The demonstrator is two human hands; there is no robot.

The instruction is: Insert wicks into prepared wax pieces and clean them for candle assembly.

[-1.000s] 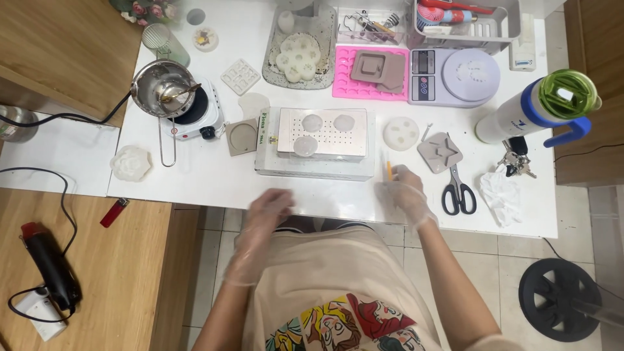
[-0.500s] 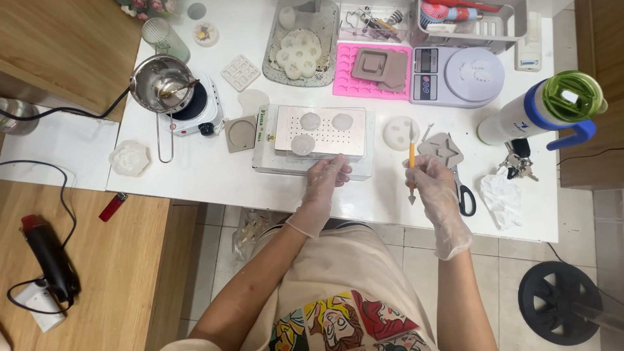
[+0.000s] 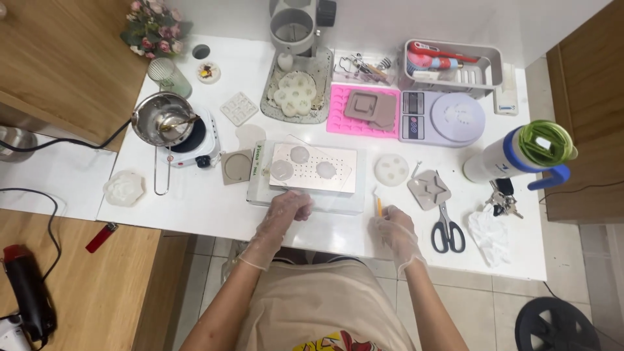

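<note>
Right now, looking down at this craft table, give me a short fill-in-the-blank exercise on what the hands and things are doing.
1. The left hand rests on the front edge of the clear ____ under the perforated metal plate.
2. The right hand holds a thin ____ tool.
3. The scissors lie to the ____ of the right hand.

Missing words: box; yellow; right

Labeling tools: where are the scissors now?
Head view, right side: the scissors lie on the white table, just below the grey star mould, right of the right hand.
</note>
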